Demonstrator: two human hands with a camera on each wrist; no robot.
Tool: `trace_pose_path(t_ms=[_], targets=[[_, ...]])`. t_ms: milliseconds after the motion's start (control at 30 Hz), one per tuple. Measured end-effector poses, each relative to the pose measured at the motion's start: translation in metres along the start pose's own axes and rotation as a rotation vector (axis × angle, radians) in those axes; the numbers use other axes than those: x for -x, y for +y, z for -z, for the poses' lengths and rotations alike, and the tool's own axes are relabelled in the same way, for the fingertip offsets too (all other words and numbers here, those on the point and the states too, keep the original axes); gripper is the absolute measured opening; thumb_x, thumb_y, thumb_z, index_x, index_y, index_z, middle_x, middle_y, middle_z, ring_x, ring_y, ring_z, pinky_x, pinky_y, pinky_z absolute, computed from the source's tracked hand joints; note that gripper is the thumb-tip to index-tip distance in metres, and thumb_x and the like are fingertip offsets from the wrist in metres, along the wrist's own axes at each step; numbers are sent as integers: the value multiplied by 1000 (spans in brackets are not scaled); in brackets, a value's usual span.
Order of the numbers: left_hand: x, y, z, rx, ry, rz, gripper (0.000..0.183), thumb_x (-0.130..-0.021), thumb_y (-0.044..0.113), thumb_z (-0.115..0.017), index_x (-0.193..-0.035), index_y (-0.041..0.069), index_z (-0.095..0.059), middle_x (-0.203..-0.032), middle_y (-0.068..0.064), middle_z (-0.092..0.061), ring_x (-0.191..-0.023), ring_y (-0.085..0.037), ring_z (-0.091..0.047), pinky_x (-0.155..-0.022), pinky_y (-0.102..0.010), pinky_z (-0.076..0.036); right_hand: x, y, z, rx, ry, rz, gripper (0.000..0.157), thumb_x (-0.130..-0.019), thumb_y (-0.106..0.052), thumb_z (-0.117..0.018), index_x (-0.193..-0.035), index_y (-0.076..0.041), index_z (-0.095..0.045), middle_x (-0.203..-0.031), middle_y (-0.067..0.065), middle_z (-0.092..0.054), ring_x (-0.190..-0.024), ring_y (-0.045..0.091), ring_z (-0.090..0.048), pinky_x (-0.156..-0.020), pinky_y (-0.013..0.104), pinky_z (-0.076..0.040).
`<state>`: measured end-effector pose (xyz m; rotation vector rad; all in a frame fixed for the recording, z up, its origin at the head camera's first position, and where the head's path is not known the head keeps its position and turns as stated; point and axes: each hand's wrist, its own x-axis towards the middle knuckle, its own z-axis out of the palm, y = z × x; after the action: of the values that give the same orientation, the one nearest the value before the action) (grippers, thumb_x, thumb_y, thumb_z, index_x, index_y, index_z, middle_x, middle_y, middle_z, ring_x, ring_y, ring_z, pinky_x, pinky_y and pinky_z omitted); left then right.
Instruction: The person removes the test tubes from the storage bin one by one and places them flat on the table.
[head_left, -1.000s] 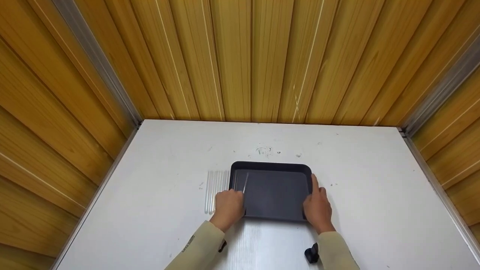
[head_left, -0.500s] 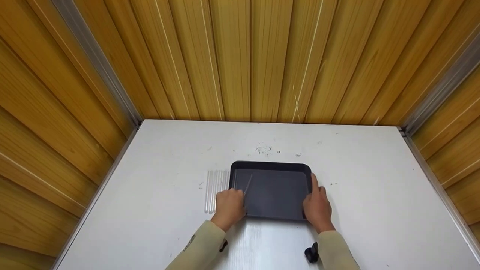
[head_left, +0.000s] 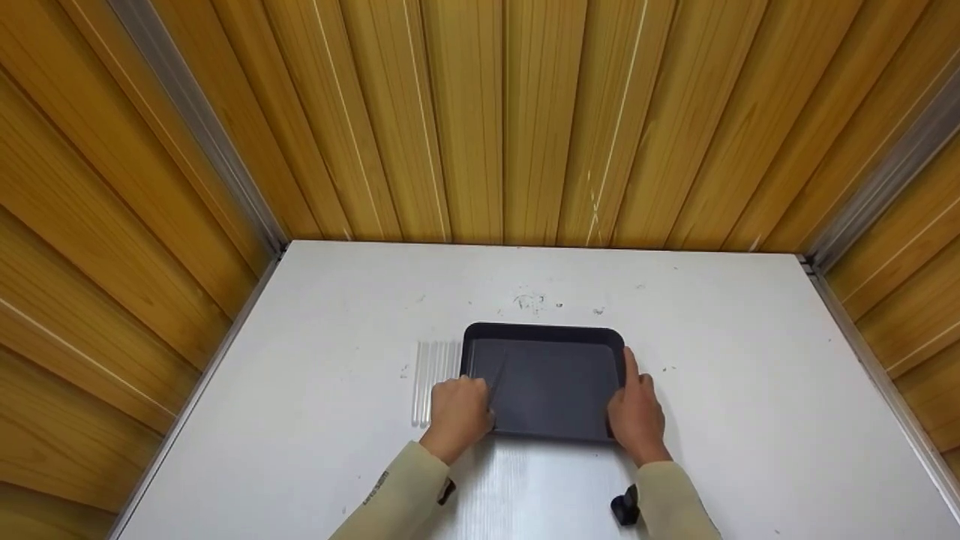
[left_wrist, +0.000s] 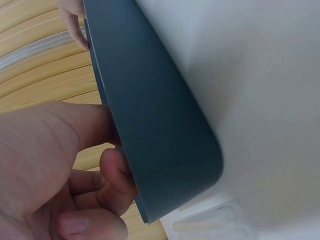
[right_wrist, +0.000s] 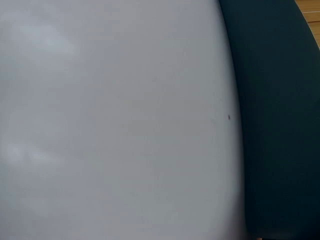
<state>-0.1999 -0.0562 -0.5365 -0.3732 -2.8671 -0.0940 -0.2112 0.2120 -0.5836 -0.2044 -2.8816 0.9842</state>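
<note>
A dark rectangular tray [head_left: 555, 390] lies on the white table. My left hand [head_left: 459, 416] is at its near-left corner, with curled thumb and finger pinching the lower end of a thin clear rod [head_left: 499, 369] that slants into the tray. In the left wrist view, the left hand [left_wrist: 65, 170] reaches over the tray wall [left_wrist: 155, 115], which hides its fingertips. My right hand [head_left: 637, 416] grips the tray's right side, thumb at the inside and index finger along the outer wall. The right wrist view shows the tray wall [right_wrist: 280, 125] but no right hand.
Several clear rods [head_left: 431, 379] lie side by side on the table [head_left: 300, 420], left of the tray. Rod ends [left_wrist: 220, 217] show beneath the tray corner in the left wrist view. Wood-patterned walls [head_left: 540, 135] enclose the back and sides.
The rod's far end has swung to the right and sunk lower into the tray. My left hand has barely shifted; the right hand and tray stay put.
</note>
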Motion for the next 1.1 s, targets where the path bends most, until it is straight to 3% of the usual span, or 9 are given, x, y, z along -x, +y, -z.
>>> trace_pose_path(t_ms=[133,367,633,800,1100], targets=[[1,-1,2,17,1,-3,51,-67,18,-73,-50,22,-25,-46,8,-32,-46,-9,-23,-38,-28,-20,1,1,0,8,-2,6,67,-93,-2,-38,-154,-12,-13,-113,26,-47,-67,24,-51,-54,32,-36],[3,-3,4,37,-7,13,53,-70,19,-73,-52,22,-23,-47,8,-28,-48,-10,-24,-39,-28,-20,0,3,0,0,-5,0,67,-94,-2,-38,-155,-14,-13,-115,27,-47,-66,24,-50,-53,33,-36],[8,-7,12,43,36,6,56,-70,17,-73,-54,22,-19,-51,10,-13,-48,-9,-16,-42,-26,-13,1,2,0,-9,-14,-8,67,-94,-4,-37,-155,-16,-12,-115,26,-46,-70,25,-51,-54,33,-36],[9,-12,13,46,37,18,54,-70,15,-70,-52,22,-20,-49,11,-17,-48,-9,-18,-41,-27,-15,0,2,0,-11,-2,-5,67,-93,-3,-37,-155,-15,-13,-115,26,-46,-71,26,-52,-54,33,-37],[13,-19,15,43,77,40,47,-68,17,-70,-49,21,-28,-45,4,-44,-45,-9,-25,-39,-29,-21,0,2,-1,-6,8,17,66,-93,-2,-37,-155,-14,-13,-113,26,-46,-65,23,-48,-53,32,-35]])
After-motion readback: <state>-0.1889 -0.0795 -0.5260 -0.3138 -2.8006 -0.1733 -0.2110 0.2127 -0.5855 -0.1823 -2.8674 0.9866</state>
